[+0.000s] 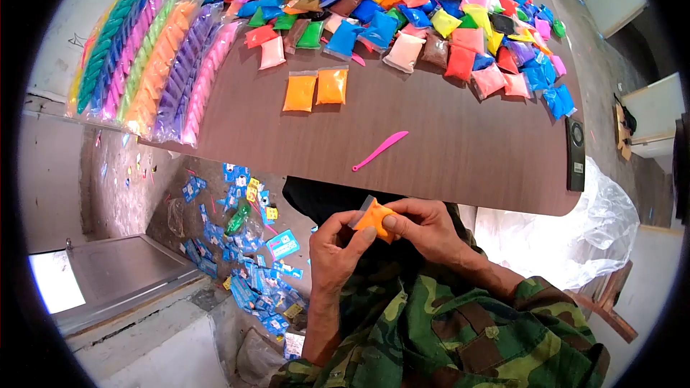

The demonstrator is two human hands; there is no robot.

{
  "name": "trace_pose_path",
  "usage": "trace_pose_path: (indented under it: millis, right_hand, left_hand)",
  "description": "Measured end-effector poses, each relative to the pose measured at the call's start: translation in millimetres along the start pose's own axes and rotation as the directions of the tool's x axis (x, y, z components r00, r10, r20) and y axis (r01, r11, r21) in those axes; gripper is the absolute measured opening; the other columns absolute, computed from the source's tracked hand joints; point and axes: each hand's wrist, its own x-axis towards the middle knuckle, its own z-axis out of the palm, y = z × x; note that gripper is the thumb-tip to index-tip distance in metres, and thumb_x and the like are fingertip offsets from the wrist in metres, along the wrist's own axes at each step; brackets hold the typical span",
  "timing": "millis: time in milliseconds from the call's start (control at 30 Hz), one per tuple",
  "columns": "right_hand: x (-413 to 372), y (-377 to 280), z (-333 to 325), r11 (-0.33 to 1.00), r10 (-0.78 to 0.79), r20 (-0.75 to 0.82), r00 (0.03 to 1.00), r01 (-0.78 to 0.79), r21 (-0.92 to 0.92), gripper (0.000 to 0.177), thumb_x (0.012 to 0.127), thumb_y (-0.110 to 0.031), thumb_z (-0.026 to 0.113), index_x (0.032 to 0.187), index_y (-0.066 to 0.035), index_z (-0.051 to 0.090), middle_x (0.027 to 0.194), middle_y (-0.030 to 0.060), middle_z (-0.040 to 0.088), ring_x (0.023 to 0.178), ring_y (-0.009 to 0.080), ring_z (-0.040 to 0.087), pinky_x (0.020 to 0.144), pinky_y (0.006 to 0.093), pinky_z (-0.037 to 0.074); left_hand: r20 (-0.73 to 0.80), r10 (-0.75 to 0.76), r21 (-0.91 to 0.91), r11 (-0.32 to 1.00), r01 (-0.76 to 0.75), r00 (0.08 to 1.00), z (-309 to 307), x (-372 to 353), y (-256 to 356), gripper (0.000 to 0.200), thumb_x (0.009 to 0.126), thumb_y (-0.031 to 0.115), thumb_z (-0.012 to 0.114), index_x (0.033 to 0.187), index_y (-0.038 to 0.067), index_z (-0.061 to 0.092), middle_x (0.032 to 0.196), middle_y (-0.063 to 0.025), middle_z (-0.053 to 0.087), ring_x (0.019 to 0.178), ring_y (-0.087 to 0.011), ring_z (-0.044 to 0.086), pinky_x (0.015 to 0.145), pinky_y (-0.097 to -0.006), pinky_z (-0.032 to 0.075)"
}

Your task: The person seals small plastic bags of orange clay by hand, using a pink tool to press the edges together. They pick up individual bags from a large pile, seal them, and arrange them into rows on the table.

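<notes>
Head view: just below the near edge of the desk (445,136), at 6 o'clock, both hands hold one small orange packet (375,217) over the lap. The left hand (334,248) has its grip clamped on the packet's lower side, and the right hand (424,226) pinches it from 3 o'clock. A pink tool (379,151) lies on the desk, with two orange bags (316,88) at its 11 o'clock and a pile of coloured bags (402,7) at 12.

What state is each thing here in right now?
orange packet: held off the table by both hands.
left hand: closed on it.
right hand: closed on it.
pink tool: lying loose on table.
two orange bags: flat, side by side.
</notes>
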Motion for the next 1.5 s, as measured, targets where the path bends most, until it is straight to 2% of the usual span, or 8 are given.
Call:
trace_pose_path:
  millis: [133,333,467,767,867,967,1267,1500]
  right_hand:
    - [1.0,-4.9,0.9,0.997,0.058,0.05,0.997,-0.06,0.048,0.035,0.107,-0.019,0.074,0.133,0.004,0.073,0.108,0.0042,0.077,0.093,0.0087,0.068,0.084,0.0274,0.058]
    - [0.4,-0.9,3.7,0.999,0.026,0.038,0.999,-0.026,0.023,0.038,0.107,-0.023,0.076,0.135,0.003,0.072,0.109,0.0034,0.075,0.094,0.0075,0.067,0.082,0.0255,0.057]
    - [1.6,3.7,0.3,0.992,0.016,0.004,1.0,-0.017,0.125,0.04,0.106,-0.027,0.077,0.134,0.001,0.073,0.11,0.0032,0.076,0.091,0.0074,0.066,0.08,0.0243,0.056]
    - [-4.8,-3.8,7.2,0.997,0.003,-0.025,1.0,-0.001,0.073,0.035,0.105,-0.022,0.077,0.131,0.002,0.074,0.11,0.0052,0.076,0.099,0.0112,0.071,0.088,0.0272,0.059]
    - [-6.5,-12.8,1.5,0.999,-0.033,-0.008,0.999,0.033,0.019,0.032,0.105,-0.02,0.077,0.127,0.003,0.075,0.111,0.006,0.077,0.102,0.0118,0.072,0.092,0.0286,0.06]
    - [-5.7,-10.2,-3.3,0.994,0.019,-0.017,1.0,-0.017,0.107,0.03,0.104,-0.019,0.078,0.125,0.004,0.076,0.114,0.0069,0.076,0.101,0.0113,0.071,0.091,0.0285,0.06]
    - [-4.9,-26.1,0.6,0.993,0.008,-0.034,0.999,-0.004,0.121,0.033,0.106,-0.019,0.075,0.129,0.005,0.072,0.114,0.0068,0.075,0.103,0.012,0.071,0.094,0.029,0.059]
    - [-4.0,-23.9,-18.6,0.998,-0.044,-0.113,0.993,0.049,0.037,0.035,0.106,-0.019,0.076,0.131,0.005,0.071,0.114,0.0077,0.074,0.101,0.013,0.072,0.092,0.0291,0.062]
  left_hand:
    - [-0.004,-0.017,0.085,0.996,0.017,1.0,-3.3,0.0,-1.2,0.026,0.101,0.013,0.079,0.12,-0.003,0.073,0.107,-0.0047,0.076,0.095,-0.0088,0.07,0.084,-0.0248,0.057]
    - [0.028,-0.037,0.042,0.998,0.036,0.999,-3.6,0.9,-3.2,0.026,0.1,0.011,0.08,0.12,-0.003,0.072,0.11,-0.0059,0.076,0.097,-0.0106,0.071,0.09,-0.0271,0.058]
    - [0.051,-0.054,0.011,0.998,0.054,0.997,7.9,-0.1,2.6,0.038,0.1,0.02,0.082,0.13,0.0,0.07,0.119,-0.0093,0.076,0.105,-0.0163,0.075,0.097,-0.0314,0.061]
    - [0.061,0.036,0.162,0.986,-0.045,0.997,5.6,1.1,7.4,0.033,0.1,0.016,0.082,0.125,-0.003,0.074,0.112,-0.0081,0.079,0.099,-0.0136,0.074,0.091,-0.0295,0.06]
    - [0.09,0.021,0.118,0.992,-0.032,0.996,7.9,-0.7,9.7,0.032,0.101,0.017,0.081,0.124,-0.003,0.073,0.112,-0.0078,0.078,0.1,-0.0135,0.074,0.091,-0.0291,0.059]
    - [0.041,-0.027,-0.061,0.998,0.03,0.999,18.8,-2.1,16.4,0.028,0.102,0.024,0.08,0.115,-0.001,0.074,0.107,-0.0082,0.077,0.098,-0.014,0.074,0.09,-0.027,0.059]
    - [0.031,0.034,0.115,0.993,-0.037,0.999,16.5,4.9,3.9,0.031,0.105,0.026,0.077,0.118,-0.001,0.072,0.101,-0.0057,0.076,0.091,-0.009,0.069,0.081,-0.0249,0.056]
    - [0.051,-0.026,-0.027,0.999,0.028,0.998,43.5,14.5,15.6,0.028,0.106,0.022,0.076,0.12,-0.002,0.071,0.101,-0.0054,0.076,0.087,-0.0089,0.07,0.081,-0.024,0.057]
